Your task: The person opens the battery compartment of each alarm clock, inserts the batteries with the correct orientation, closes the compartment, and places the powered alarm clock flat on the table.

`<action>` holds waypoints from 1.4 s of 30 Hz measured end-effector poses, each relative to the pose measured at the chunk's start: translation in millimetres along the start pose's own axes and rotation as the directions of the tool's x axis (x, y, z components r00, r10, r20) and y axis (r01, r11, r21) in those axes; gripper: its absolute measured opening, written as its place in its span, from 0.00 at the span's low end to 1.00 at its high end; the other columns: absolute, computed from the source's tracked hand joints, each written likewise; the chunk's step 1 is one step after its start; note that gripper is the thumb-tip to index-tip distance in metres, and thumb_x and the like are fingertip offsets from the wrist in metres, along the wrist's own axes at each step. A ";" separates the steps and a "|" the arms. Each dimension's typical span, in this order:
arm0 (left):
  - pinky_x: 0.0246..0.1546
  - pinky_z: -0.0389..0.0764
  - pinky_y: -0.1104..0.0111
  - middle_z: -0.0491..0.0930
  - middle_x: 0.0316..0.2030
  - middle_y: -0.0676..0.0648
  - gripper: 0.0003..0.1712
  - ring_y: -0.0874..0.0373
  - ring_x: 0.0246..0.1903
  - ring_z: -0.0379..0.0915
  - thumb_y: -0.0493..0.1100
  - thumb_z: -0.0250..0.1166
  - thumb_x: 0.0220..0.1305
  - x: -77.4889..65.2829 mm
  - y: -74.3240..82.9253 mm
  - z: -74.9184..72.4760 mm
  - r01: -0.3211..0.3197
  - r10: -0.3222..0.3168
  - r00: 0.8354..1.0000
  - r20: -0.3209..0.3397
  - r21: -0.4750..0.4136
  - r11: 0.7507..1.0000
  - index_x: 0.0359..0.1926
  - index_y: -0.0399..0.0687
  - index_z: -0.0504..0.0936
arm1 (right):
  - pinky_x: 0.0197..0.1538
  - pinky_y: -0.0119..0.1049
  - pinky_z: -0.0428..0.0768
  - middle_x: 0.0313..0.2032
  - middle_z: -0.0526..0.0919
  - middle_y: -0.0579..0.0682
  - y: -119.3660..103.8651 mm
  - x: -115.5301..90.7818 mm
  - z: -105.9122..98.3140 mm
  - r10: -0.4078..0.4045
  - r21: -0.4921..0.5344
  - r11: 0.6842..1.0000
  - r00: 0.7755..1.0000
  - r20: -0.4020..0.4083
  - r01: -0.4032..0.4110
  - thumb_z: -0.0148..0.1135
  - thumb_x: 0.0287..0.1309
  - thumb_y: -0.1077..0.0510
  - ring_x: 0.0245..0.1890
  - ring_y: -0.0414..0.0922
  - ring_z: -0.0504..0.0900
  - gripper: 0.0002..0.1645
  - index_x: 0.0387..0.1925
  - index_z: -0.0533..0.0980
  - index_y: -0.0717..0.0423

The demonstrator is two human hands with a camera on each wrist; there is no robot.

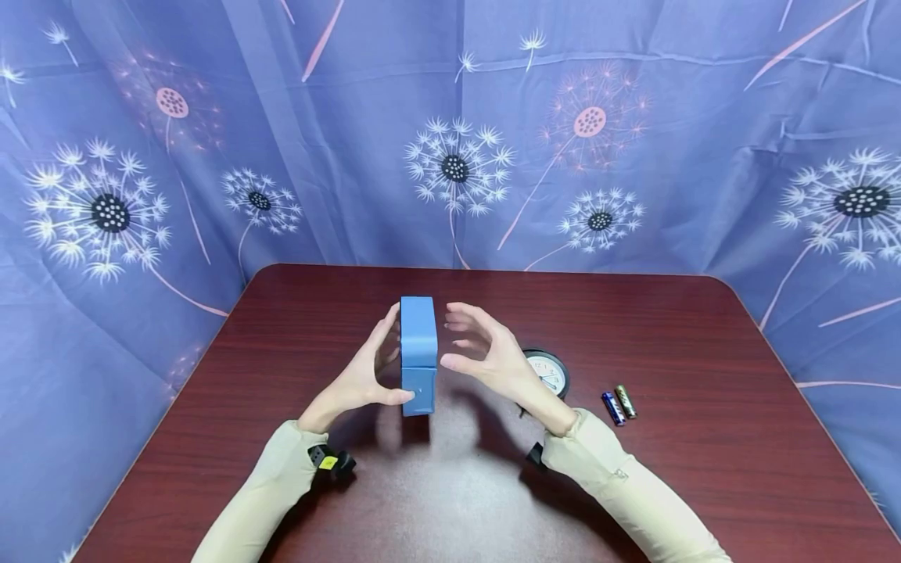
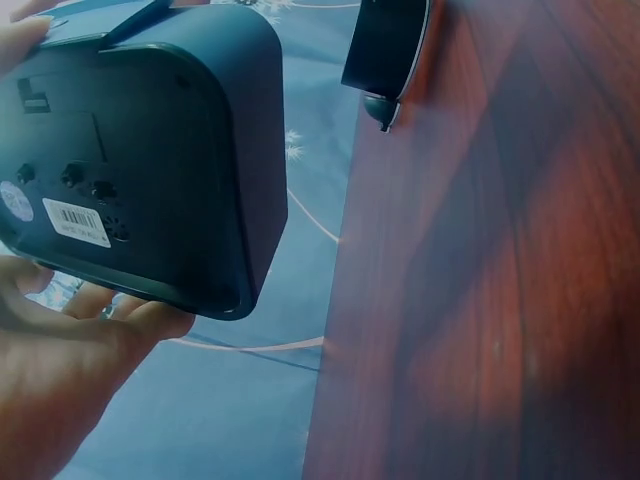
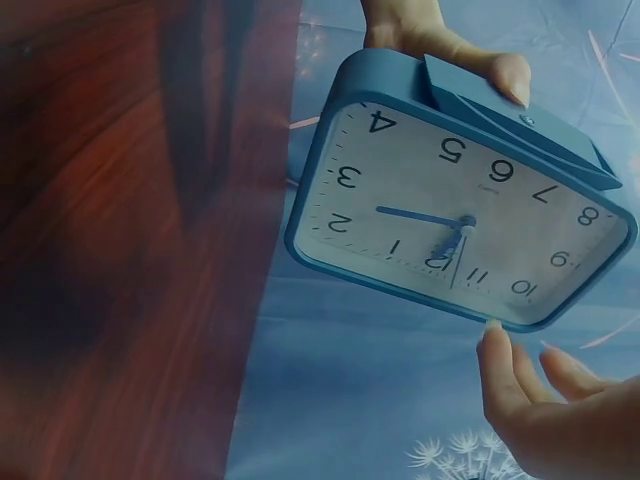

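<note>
A blue rectangular alarm clock [image 1: 418, 336] is held up by my left hand [image 1: 362, 375], thumb on its stand side and fingers on the opposite side. In the left wrist view, the clock's dark back [image 2: 150, 150] has small knobs, a battery cover and a barcode sticker [image 2: 77, 222]. Its white face [image 3: 420, 190] appears upside down in the right wrist view, with the hinged stand [image 3: 520, 120] uppermost. My right hand [image 1: 493, 352] is beside the clock with loosely bent fingers and nothing between them. In the right wrist view its fingertips [image 3: 494, 335] are right by the clock's lower edge.
A round black clock [image 1: 552, 373] is on the table behind my right wrist. To its right lie a blue battery [image 1: 613, 409] and a greenish battery [image 1: 625, 401]. The dark red table [image 1: 676, 328] ends at a blue dandelion-print curtain [image 1: 352, 156].
</note>
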State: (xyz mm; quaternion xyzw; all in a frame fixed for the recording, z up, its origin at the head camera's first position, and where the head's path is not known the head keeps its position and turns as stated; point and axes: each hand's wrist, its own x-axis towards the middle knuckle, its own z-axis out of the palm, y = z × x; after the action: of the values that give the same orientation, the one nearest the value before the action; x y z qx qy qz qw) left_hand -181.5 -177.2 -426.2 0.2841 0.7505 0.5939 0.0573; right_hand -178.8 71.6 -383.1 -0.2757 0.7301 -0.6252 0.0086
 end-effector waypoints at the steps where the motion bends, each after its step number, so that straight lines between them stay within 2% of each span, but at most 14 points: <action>1: 0.65 0.57 0.43 0.50 0.71 0.42 0.71 0.48 0.69 0.53 0.49 0.79 0.42 0.2 -0.1 -0.4 0.001 -0.001 1.000 0.006 0.019 1.000 0.77 0.61 0.37 | 0.59 0.43 0.76 0.61 0.74 0.60 -0.2 0.4 0.2 -0.016 -0.002 1.000 1.000 -0.004 0.016 0.72 0.49 0.66 0.61 0.53 0.74 0.43 0.67 0.65 0.52; 6: 0.67 0.61 0.52 0.54 0.68 0.41 0.68 0.45 0.69 0.56 0.44 0.79 0.44 1.8 -0.6 -0.7 -0.008 0.005 0.999 0.043 0.065 0.998 0.77 0.62 0.41 | 0.62 0.43 0.74 0.66 0.70 0.57 -0.9 2.2 1.7 -0.074 -0.036 0.997 0.997 -0.022 0.073 0.73 0.46 0.67 0.65 0.52 0.70 0.48 0.68 0.62 0.54; 10: 0.65 0.65 0.62 0.58 0.65 0.43 0.67 0.48 0.66 0.60 0.39 0.78 0.42 2.6 0.2 0.1 -0.020 0.017 0.998 0.052 0.065 0.998 0.76 0.60 0.44 | 0.63 0.39 0.73 0.66 0.70 0.53 -1.8 3.6 2.5 -0.060 -0.064 0.996 0.998 -0.025 0.058 0.74 0.46 0.66 0.66 0.49 0.70 0.47 0.68 0.63 0.53; 14: 0.60 0.71 0.66 0.61 0.62 0.44 0.66 0.49 0.61 0.64 0.37 0.78 0.41 3.0 -1.5 1.2 -0.034 0.030 0.998 0.057 0.063 0.997 0.75 0.59 0.46 | 0.63 0.39 0.73 0.65 0.72 0.52 -1.7 3.6 2.3 -0.035 -0.101 0.994 0.999 -0.020 0.033 0.74 0.47 0.64 0.63 0.49 0.73 0.46 0.67 0.64 0.50; 18: 0.62 0.68 0.70 0.60 0.63 0.44 0.67 0.49 0.62 0.62 0.36 0.79 0.39 3.7 -3.4 0.7 -0.037 0.033 0.998 0.055 0.079 0.996 0.75 0.60 0.47 | 0.63 0.40 0.73 0.64 0.72 0.52 -0.3 2.9 1.9 -0.042 -0.158 0.987 0.999 -0.003 0.041 0.75 0.46 0.62 0.62 0.50 0.75 0.47 0.68 0.64 0.50; 23: 0.66 0.62 0.73 0.57 0.68 0.44 0.68 0.52 0.66 0.57 0.35 0.79 0.39 4.6 -3.8 -2.4 -0.060 0.053 0.997 0.056 0.121 0.991 0.76 0.60 0.46 | 0.63 0.40 0.72 0.66 0.69 0.51 2.2 3.7 1.7 -0.101 -0.255 0.961 0.994 0.042 0.108 0.78 0.43 0.59 0.63 0.47 0.72 0.52 0.69 0.62 0.51; 28: 0.65 0.62 0.72 0.57 0.67 0.45 0.69 0.54 0.65 0.56 0.37 0.80 0.38 5.5 -2.4 -5.0 -0.084 0.076 0.996 0.056 0.155 0.984 0.76 0.59 0.46 | 0.63 0.44 0.72 0.67 0.67 0.52 2.7 4.6 0.8 -0.144 -0.330 0.929 0.986 0.085 0.165 0.79 0.41 0.55 0.63 0.46 0.72 0.54 0.70 0.61 0.52; 36: 0.63 0.66 0.59 0.62 0.61 0.45 0.68 0.53 0.60 0.56 0.43 0.82 0.34 4.8 -1.9 -8.1 -0.079 0.069 0.996 0.049 0.255 0.964 0.75 0.57 0.50 | 0.67 0.47 0.66 0.69 0.66 0.53 3.7 5.1 -2.9 -0.141 -0.461 0.866 0.980 0.142 0.191 0.79 0.39 0.49 0.68 0.49 0.66 0.58 0.71 0.59 0.53; 42: 0.56 0.68 0.52 0.64 0.62 0.46 0.66 0.51 0.59 0.56 0.47 0.81 0.34 4.3 -4.3 -8.4 -0.119 0.101 0.992 0.072 0.334 0.935 0.74 0.53 0.53 | 0.67 0.51 0.66 0.69 0.65 0.56 3.3 5.4 -4.2 -0.096 -0.481 0.858 0.976 0.193 0.179 0.79 0.38 0.47 0.69 0.51 0.64 0.61 0.72 0.57 0.55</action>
State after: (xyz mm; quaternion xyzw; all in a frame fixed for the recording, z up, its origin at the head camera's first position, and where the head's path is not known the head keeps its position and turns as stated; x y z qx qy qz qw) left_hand -190.2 -182.8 -426.7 0.3471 0.8223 0.4509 -0.0054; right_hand -186.2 73.4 -383.5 -0.3703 0.8410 -0.3915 -0.0476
